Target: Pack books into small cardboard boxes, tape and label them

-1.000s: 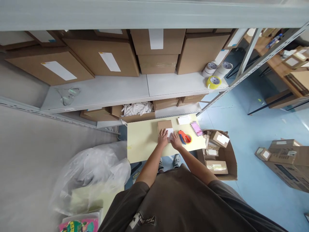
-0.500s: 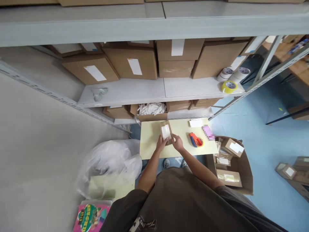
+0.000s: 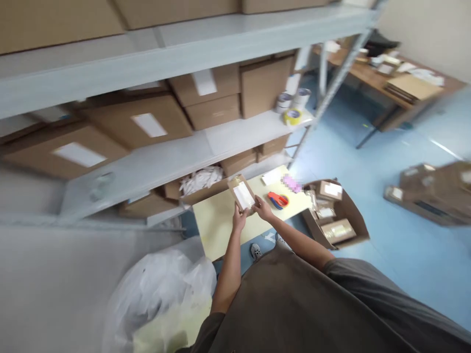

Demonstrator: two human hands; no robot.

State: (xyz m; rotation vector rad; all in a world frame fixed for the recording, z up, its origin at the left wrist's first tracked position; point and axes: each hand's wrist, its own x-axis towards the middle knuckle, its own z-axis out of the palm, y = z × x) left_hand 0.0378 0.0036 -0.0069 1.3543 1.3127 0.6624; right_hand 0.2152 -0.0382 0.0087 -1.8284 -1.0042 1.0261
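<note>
A small brown cardboard box (image 3: 235, 183) with a white label on its face is held above the pale yellow table (image 3: 212, 230). My left hand (image 3: 239, 217) grips its near left corner, thumb on the label side. At the near right corner, my right hand (image 3: 262, 208) is closed on the same box. To the right of the hands lies a red and blue tape dispenser (image 3: 277, 200). Beyond it are a white stack of labels or paper (image 3: 271, 177) and a blurred-out pink item (image 3: 292, 183).
An open carton (image 3: 362, 230) holding several taped boxes stands on the floor right of the table. Shelves (image 3: 235, 144) with cartons and tape rolls (image 3: 292, 116) rise in front. A clear plastic bag (image 3: 162, 279) bulges at the left. Further right sits a wooden table (image 3: 449, 83).
My view has swung to the right, bringing the far table and floor cartons further in. Both hands still hold the box, which looks raised closer to me.
</note>
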